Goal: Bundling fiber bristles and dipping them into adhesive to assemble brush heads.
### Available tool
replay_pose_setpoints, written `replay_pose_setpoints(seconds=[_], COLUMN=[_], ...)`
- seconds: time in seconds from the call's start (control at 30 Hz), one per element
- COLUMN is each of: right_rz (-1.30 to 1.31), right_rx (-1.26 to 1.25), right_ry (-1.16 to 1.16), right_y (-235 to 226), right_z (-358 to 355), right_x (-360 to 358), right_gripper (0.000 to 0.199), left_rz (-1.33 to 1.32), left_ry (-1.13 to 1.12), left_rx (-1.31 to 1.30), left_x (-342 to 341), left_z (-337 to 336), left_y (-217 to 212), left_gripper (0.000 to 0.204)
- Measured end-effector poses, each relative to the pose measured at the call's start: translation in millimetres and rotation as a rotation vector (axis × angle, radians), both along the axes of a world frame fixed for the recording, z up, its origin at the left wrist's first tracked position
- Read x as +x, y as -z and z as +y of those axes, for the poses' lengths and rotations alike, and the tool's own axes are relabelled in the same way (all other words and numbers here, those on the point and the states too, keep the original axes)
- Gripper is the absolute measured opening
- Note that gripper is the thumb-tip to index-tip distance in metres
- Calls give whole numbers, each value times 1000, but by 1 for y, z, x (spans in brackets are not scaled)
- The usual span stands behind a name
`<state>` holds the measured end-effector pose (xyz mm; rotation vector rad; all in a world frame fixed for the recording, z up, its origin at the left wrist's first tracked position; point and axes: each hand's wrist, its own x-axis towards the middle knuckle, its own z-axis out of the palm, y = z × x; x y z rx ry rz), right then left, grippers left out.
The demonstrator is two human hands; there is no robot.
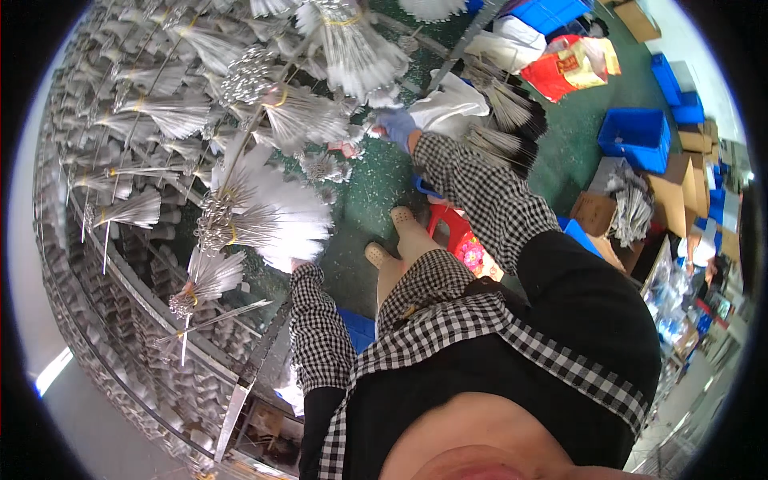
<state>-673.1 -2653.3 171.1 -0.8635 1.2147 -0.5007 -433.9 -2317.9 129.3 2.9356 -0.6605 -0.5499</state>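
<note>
My right hand, in a blue glove, reaches far forward at the end of a black-and-white checked sleeve. Its curled fingers touch the edge of a fanned bundle of thin metal rods with white tips. I cannot make out a firm grip. My left sleeve runs up to a large white-tipped fanned bundle tied with a yellow band. That bundle covers almost all of my left hand. Many similar bundles hang on a metal rack at the left.
Below me are my feet in beige shoes, a red stool and a green floor. Blue crates, cardboard boxes, a white bag and dark rod bundles lie to the right.
</note>
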Motion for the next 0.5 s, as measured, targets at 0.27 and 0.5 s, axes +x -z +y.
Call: replay_pose_setpoints(seconds=[0.27, 0.5], right_rz=[236, 496], right_rx=[-17, -114], right_ry=[-224, -79], right_y=[61, 95], right_z=[167, 327], right_x=[-154, -293], right_gripper=[26, 31], left_rz=[-293, 610], left_ry=[435, 751], left_rx=[-108, -94], left_x=[-36, -116], left_z=[27, 74], left_y=[7, -6], left_gripper=[36, 38])
